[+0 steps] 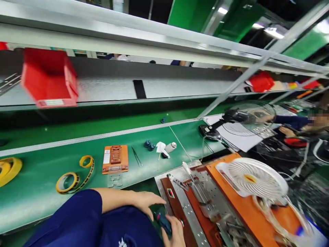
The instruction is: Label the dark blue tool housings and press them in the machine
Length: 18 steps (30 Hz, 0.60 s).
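Note:
My left hand (145, 202) reaches across in front of my body, thumb and fingers apart, with nothing in it. Just below and to its right, my right hand (174, 231) has its fingers round a dark blue-green object (163, 222) with a red part, which I cannot name. Both hands are beside the near edge of a metal and brown fixture (192, 206). On the green bench (89, 144) lie an orange block fixture (115, 159), black tweezers (137, 156), small blue parts (149, 145), and a white bottle (171, 147) beside a crumpled white tissue (161, 147).
Yellow tape rolls (67, 182) lie at the left. A red bin (50, 79) stands on the shelf above. At the right are a white round fan (254, 176) on an orange board, a black fan (210, 132), papers, and another person's arm (290, 120).

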### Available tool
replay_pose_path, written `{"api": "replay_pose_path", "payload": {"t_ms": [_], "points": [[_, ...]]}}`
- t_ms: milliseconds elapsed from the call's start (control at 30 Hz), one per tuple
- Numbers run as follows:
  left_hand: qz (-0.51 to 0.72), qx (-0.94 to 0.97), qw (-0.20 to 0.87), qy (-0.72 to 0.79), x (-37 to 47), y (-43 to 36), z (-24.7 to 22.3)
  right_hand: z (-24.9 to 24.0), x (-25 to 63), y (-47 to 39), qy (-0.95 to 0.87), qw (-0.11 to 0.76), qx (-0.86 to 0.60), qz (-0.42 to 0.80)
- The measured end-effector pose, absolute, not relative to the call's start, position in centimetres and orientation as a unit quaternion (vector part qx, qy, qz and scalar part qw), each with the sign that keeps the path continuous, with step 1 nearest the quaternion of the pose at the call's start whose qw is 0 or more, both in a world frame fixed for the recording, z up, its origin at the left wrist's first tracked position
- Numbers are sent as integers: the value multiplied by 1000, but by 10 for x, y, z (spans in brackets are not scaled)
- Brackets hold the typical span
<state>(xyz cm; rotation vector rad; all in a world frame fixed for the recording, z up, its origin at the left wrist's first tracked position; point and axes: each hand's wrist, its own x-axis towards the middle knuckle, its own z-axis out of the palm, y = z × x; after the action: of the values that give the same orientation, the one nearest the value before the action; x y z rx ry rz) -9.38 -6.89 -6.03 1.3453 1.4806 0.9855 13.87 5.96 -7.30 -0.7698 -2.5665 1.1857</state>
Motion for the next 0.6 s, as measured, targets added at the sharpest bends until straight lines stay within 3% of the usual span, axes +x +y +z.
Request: {"api": "replay_pose_path", "payload": {"t_ms": [100,267,467,600], "points": [[387,557,411,608,-118,-98,-56,-51,54,47,-912,35,-120,390],[524,279,297,748,-193,-170,-56,-31,-38,18,-921,33,-73,380],[500,-115,62,856,-350,-329,-66,-74,-66,-6,-910,-52,-66,406],[434,-295,-19,851,-432,-421,-75,-103,-62,-23,-900,-118,-69,414]]}}
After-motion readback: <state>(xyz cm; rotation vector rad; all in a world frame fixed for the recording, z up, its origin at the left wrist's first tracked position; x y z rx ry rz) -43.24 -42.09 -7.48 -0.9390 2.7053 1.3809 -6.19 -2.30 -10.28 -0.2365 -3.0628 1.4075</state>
